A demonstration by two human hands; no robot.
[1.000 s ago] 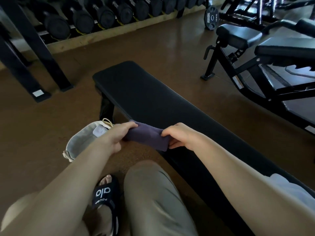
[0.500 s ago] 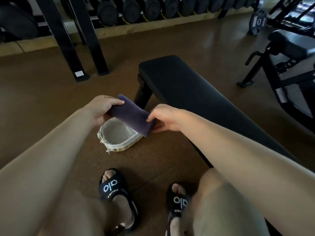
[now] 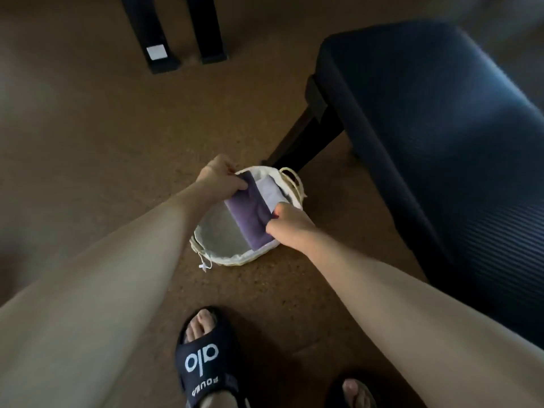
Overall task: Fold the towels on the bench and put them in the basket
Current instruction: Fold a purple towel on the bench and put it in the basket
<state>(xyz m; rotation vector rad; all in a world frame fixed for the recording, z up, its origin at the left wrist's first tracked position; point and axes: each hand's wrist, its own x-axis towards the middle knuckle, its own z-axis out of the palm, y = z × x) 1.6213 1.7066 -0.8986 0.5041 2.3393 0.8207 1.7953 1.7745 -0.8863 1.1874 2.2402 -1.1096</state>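
Brown speckled gym flooring (image 3: 88, 136) fills most of the view, with a black padded bench (image 3: 435, 119) standing at the right and two black rack legs (image 3: 173, 30) at the top. On the floor just beside the bench's leg sits a pale woven basket (image 3: 235, 260) with a white cloth liner. Both hands hold a folded purple towel (image 3: 250, 213) over the basket's opening, low inside the rim. Left hand (image 3: 220, 179) pinches the towel's far end between thumb and curled fingers; right hand (image 3: 290, 223) grips the near end the same way. A lighter, lavender folded towel (image 3: 269, 189) already lies in the basket against its far side, right next to the purple one. Black slide sandals (image 3: 203, 363) with white lettering show at the bottom edge.
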